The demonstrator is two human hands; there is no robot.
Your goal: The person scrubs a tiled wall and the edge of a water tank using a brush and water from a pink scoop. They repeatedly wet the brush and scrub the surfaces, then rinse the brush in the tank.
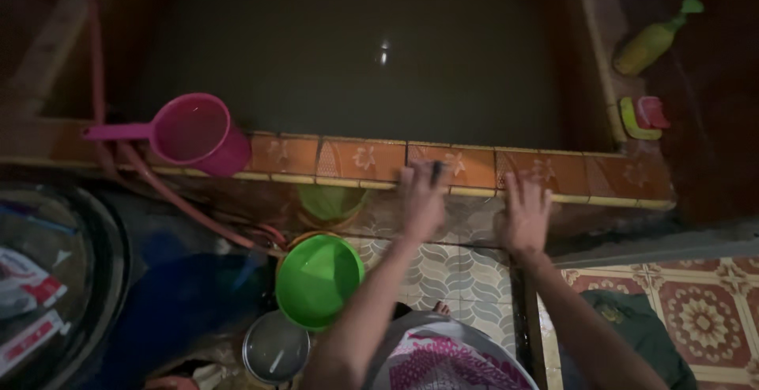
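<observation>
Lighting: dim, warm, orange-tinged overall. Small white glint on the dark water [383, 51], probably a lamp overhead. Corners and left edge sunk in deep shadow. Both hands soft with motion blur. Grainy throughout; lines bow slightly toward the edges.

— What did the left hand [421, 200] touch?
— A small dark object [436, 172], blurred, lay under its fingertips on the orange floral-tiled tank ledge [348, 160].
— And the ledge?
— Level, running along the water's near edge; the right hand [523, 216] rested just below it.
</observation>
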